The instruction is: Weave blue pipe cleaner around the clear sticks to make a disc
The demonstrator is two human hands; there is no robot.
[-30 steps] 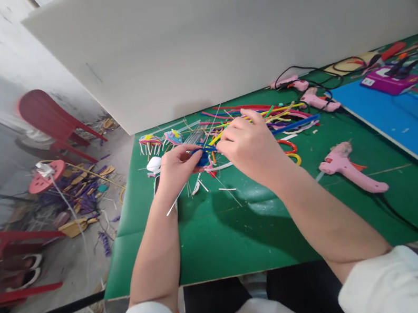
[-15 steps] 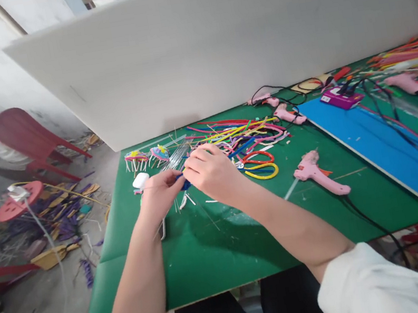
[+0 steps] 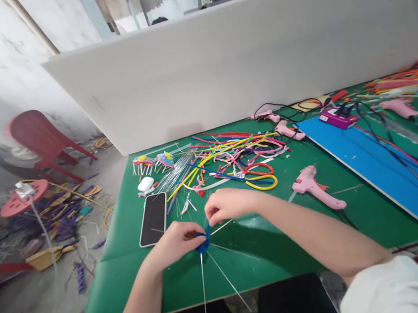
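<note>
Between my two hands, low over the near part of the table, is a small blue coiled disc with several thin wires fanning out from it. My left hand is closed on the disc, thumb and fingers pinching its edge. With closed fingertips my right hand grips a short upright blue pipe cleaner that runs up from the disc. Past the hands lie a bundle of loose wires, a tangle of coloured pipe cleaners and two small multicoloured pieces with dangling strands.
Left of the hands lie a phone and a white case. Scissors and a pink glue gun rest to the right, near a blue board with a purple power strip. A white panel stands behind.
Both hands have come nearer to me, off the pile, bringing the blue disc and its wires into sight. The phone is now uncovered. My view has tilted up.
</note>
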